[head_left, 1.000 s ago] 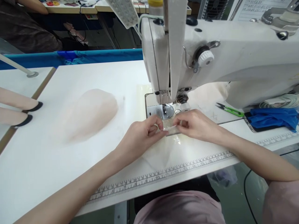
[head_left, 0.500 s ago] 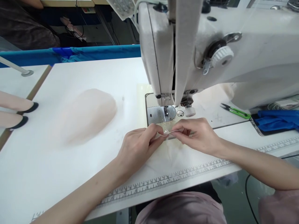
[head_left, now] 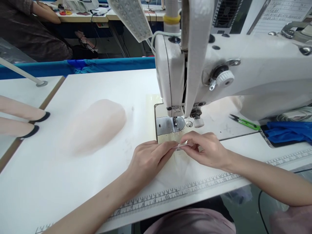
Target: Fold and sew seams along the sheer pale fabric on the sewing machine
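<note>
My left hand [head_left: 148,159] and my right hand [head_left: 206,150] meet just in front of the sewing machine's needle plate [head_left: 170,125]. Both pinch the top edge of a thin, sheer pale fabric piece [head_left: 179,162] that hangs down over the table toward me. Fingers of each hand are closed on that edge, nearly touching each other. The needle and presser foot [head_left: 175,121] stand a short way behind the fingertips. The white sewing machine [head_left: 243,74] rises behind and to the right.
A heap of sheer pink fabric [head_left: 96,125] lies to the left. Two pink pieces with black tips [head_left: 23,122] rest at the far left. Green thread snips [head_left: 245,122] and blue material [head_left: 289,131] sit to the right. A printed ruler [head_left: 185,188] runs along the table's front edge. Another person [head_left: 31,29] is behind.
Both hands have drawn slightly back from the needle plate toward me, still pinching the fabric edge. The camera view has shifted a little.
</note>
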A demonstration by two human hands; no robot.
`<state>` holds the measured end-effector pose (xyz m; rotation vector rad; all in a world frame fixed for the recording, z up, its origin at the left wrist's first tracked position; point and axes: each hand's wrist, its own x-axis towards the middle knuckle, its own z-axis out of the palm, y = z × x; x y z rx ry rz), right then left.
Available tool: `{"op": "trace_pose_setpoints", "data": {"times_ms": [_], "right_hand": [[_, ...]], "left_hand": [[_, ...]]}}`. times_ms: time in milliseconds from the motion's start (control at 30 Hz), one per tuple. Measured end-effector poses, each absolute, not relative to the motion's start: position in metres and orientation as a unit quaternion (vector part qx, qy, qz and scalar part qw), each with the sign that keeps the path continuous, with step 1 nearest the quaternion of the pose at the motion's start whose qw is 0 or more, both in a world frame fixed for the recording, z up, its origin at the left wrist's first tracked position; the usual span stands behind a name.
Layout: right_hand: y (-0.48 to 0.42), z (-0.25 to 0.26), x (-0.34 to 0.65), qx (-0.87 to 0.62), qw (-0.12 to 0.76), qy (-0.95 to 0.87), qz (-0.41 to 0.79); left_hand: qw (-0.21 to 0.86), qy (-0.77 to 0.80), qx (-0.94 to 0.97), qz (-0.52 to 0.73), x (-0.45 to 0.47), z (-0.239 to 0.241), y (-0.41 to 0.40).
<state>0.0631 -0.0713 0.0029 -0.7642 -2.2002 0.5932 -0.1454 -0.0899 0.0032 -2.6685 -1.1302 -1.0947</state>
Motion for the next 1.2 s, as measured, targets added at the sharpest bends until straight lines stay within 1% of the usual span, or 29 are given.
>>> {"op": "trace_pose_setpoints", "data": {"times_ms": [300,567,1200], "right_hand": [[-0.0705,0.0003,0.0632,-0.292,0.352,-0.853,0.253],[-0.071,-0.0009,0.0623,-0.299,0.375,-0.844,0.24],[-0.0706,0.0007,0.0618,-0.289,0.355,-0.857,0.236]], "left_hand": [[0.023,-0.371,-0.86,-0.35,-0.1444,0.0045,-0.092],[0.009,-0.385,-0.858,-0.341,-0.1449,0.0034,-0.0929],[0.016,-0.378,-0.856,-0.351,-0.1428,0.0055,-0.0926]]}}
